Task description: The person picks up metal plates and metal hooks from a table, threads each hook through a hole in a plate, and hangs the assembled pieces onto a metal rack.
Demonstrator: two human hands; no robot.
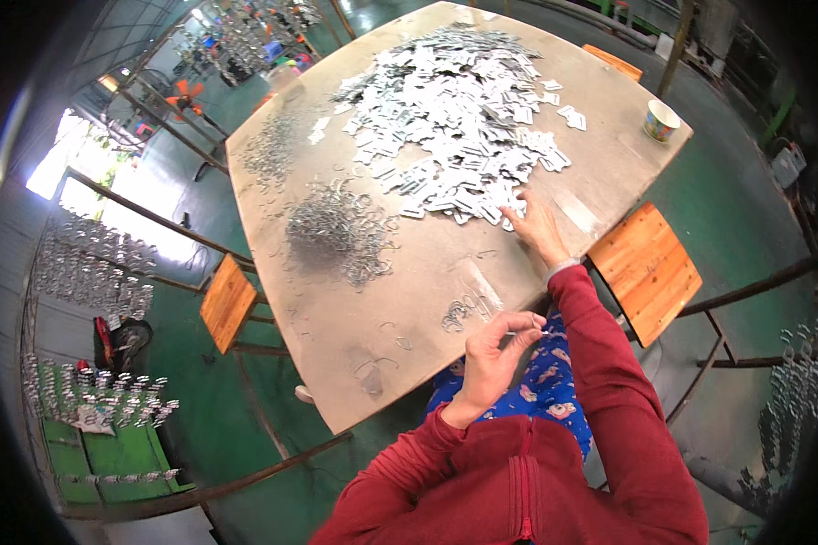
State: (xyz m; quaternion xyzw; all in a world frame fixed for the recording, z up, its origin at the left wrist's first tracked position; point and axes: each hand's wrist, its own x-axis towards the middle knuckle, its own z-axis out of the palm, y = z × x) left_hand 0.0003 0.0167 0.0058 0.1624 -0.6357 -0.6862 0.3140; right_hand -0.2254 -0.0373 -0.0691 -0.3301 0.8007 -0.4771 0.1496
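Note:
A big heap of small flat silvery metal plates (463,118) with slots covers the far middle of the table. My right hand (541,232) reaches to the near edge of this heap, thumb and fingers apart at the plates, with nothing visible held. Close to my body, my left hand (495,359) is closed in a pinch above my lap, just off the table's near edge. A small pale, shiny bit shows at its fingertips, too small to make out. A little cluster of bent wire pieces (459,313) lies on the table beside my left hand.
A tangled mound of wire rings (327,222) sits on the left of the table (327,354), with more scattered behind it. A paper cup (661,121) stands at the far right corner. Wooden stools (645,272) flank the table. Racks of hanging metal parts (100,400) stand left.

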